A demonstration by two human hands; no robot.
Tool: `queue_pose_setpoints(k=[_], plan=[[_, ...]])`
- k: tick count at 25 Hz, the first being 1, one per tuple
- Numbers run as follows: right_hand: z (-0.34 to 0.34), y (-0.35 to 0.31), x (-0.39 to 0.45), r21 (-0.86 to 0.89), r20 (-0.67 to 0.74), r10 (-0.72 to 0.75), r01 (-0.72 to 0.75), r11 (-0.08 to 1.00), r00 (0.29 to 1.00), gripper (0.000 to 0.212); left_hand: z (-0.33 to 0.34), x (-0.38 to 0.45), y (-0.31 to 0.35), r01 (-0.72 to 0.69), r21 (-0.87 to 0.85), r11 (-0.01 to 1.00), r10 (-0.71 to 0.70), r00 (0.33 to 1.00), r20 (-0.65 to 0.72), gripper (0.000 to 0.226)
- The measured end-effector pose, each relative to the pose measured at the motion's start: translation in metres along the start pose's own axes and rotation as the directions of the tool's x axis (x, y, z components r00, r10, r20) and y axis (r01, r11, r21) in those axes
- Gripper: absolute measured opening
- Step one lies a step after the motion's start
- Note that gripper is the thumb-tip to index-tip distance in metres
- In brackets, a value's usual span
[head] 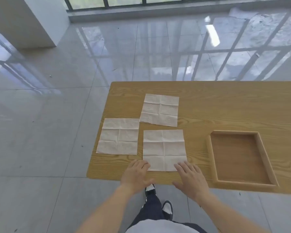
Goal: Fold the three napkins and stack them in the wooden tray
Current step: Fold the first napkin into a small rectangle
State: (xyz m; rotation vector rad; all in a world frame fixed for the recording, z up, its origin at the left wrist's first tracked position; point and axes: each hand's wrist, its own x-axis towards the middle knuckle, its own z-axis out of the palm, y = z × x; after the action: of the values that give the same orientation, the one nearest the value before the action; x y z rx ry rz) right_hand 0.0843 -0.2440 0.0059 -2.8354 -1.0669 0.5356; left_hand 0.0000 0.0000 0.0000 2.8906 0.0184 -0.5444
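Observation:
Three pale napkins lie flat and unfolded on the wooden table [225, 105], each showing crease lines. The far napkin [159, 109] is at the back, the left napkin [118, 136] reaches the table's left edge, and the near napkin [164, 149] lies closest to me. My left hand [136, 175] rests at the near napkin's front left corner, fingers spread. My right hand [191, 178] lies on its front right corner, fingers apart. Neither hand grips anything. The wooden tray [213, 158] stands to the right with nothing in it.
The table's front edge runs just under my wrists, and its left edge is beside the left napkin. Glossy tiled floor surrounds the table. My legs and shoes [167, 207] show below the front edge. A white pillar [32, 22] stands far left.

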Motion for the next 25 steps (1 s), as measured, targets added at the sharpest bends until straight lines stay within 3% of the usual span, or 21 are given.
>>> queue_pose_setpoints(k=[2,7,12,16,25], plan=[[0.007,-0.003,0.008,-0.015,0.107,0.033,-0.032,0.999,0.994,0.077,0.005,0.006,-0.005,-0.041,0.037,0.998,0.040,0.998,0.045,0.077],[0.024,-0.009,0.013,-0.062,0.157,0.074,-0.065,0.996,0.985,0.081,0.024,0.013,-0.010,-0.130,0.084,0.988,0.126,0.991,0.052,0.079],[0.037,-0.015,0.006,-0.008,0.024,0.072,-0.072,0.997,0.997,0.072,0.037,0.010,-0.015,-0.162,0.046,0.986,0.160,0.986,0.046,0.079],[0.040,-0.011,0.004,0.006,-0.038,0.041,-0.041,0.999,0.998,0.060,0.046,0.004,-0.010,-0.215,0.017,0.976,0.216,0.975,-0.061,0.056],[0.042,0.002,-0.006,0.009,-0.069,-0.098,0.099,0.995,0.993,0.040,0.057,-0.006,-0.009,-0.183,0.044,0.982,0.188,0.961,-0.201,0.034]])
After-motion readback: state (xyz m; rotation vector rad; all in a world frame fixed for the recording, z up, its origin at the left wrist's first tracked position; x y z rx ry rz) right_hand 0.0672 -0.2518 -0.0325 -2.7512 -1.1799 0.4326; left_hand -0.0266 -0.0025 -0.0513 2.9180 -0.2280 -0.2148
